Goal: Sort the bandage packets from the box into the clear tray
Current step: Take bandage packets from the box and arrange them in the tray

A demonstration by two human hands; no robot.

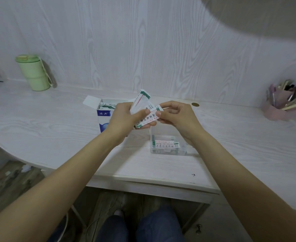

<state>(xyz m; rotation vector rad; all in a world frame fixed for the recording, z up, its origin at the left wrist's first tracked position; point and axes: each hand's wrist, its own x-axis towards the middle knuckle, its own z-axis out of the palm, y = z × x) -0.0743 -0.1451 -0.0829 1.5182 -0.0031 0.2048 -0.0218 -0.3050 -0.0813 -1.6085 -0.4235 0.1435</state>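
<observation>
Two hands: we see both raised together above the desk (56,123), between the box and the tray.
Left hand (124,117): we find it curled round a fanned bundle of bandage packets (141,103), thumb pressed on top.
Right hand (177,116): we see its fingertips pinching the end of one packet (151,117) in that bundle.
Box (104,117): we note it upright with its flap open, just behind the left hand; more packets show inside.
Clear tray (170,151): we see it on the desk below the right wrist, with packets (165,144) lying flat in it.
Surroundings: we note a green cup (33,72) far left and a pink pen holder (280,105) far right.
</observation>
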